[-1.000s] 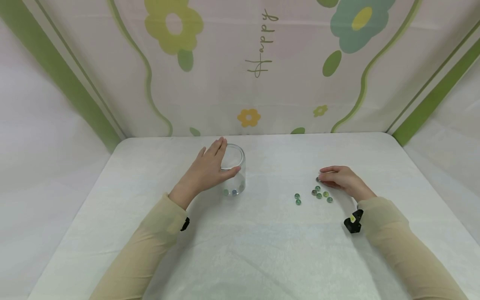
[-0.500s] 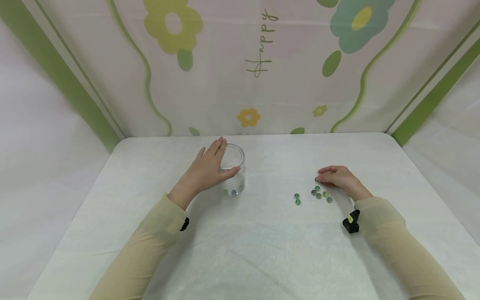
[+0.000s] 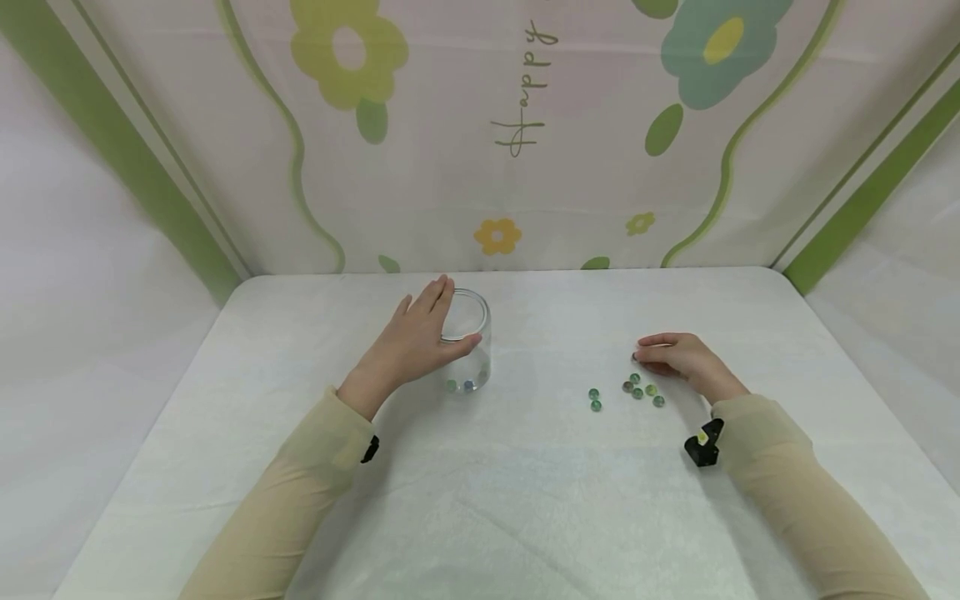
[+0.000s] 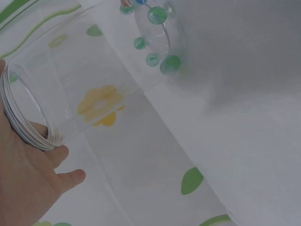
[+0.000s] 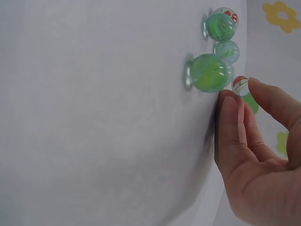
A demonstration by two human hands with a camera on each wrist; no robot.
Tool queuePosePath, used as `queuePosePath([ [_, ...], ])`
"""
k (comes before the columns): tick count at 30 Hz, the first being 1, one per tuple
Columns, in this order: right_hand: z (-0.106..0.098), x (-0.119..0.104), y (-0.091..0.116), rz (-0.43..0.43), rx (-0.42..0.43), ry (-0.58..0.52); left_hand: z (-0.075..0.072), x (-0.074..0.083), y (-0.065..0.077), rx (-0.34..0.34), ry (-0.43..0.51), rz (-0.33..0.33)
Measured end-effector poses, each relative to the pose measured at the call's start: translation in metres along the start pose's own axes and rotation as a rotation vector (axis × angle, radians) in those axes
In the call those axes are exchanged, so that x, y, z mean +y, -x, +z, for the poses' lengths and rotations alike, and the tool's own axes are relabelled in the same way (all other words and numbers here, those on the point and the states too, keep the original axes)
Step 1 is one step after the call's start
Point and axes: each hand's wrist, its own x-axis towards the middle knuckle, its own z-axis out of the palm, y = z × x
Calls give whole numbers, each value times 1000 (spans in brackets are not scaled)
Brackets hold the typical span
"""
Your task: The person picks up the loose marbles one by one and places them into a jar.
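Note:
A clear jar stands on the white table, several marbles at its bottom. My left hand holds it by the rim, thumb on the near side and fingers around the far side. In the left wrist view the green marbles show through the jar's base. To the right, my right hand pinches a clear marble with a red streak between thumb and fingers, low over the table. Several loose marbles, among them a yellow-green marble, lie just in front of those fingers.
Two green marbles lie a little apart, left of the loose group. Behind the table's far edge hangs a flowered cloth. White cloth walls rise on both sides.

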Motion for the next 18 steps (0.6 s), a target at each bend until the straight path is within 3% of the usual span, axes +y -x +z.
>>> queuePosePath([
  [11,-2,-8,1,8,-46,-190,-1,0,0,1,2,1],
  [18,0,-17,2,-6,-60,-255,0,-1,0,1,2,0],
])
